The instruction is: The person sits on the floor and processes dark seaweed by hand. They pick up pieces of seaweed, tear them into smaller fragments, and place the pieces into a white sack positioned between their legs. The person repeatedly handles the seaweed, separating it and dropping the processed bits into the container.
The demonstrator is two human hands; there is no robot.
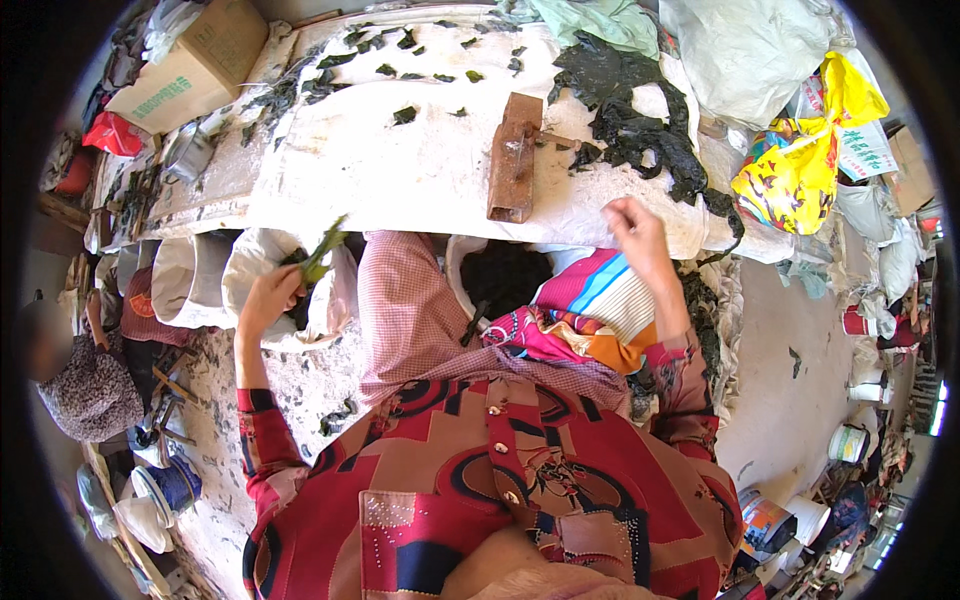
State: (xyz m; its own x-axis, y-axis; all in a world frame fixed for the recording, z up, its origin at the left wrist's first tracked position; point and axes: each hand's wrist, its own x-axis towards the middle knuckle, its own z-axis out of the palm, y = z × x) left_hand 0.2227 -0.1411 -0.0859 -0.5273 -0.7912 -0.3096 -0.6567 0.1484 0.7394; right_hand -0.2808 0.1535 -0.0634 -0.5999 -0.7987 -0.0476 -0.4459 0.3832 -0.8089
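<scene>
My left hand [271, 294] holds a strip of dark green kelp-like seaweed [326, 251] above an open white sack [255, 259] with dark pieces in it. My right hand [634, 229] is raised by the table's near edge, fingers bent and near each other; nothing shows between them. A rusty metal block with a side rod [514, 161] stands on the white-covered table [360, 165]. A dark heap of wet seaweed sheets [645, 127] lies on the table's right part, one strip hanging over the edge. Small dark scraps [405, 115] are scattered farther back.
A white-rimmed container of dark pieces [506, 277] stands before my lap, beside striped cloth [600, 289]. A cardboard box [191, 67] and metal pot [189, 152] are at the left, a yellow bag [795, 172] at the right. A person [90, 390] sits at far left.
</scene>
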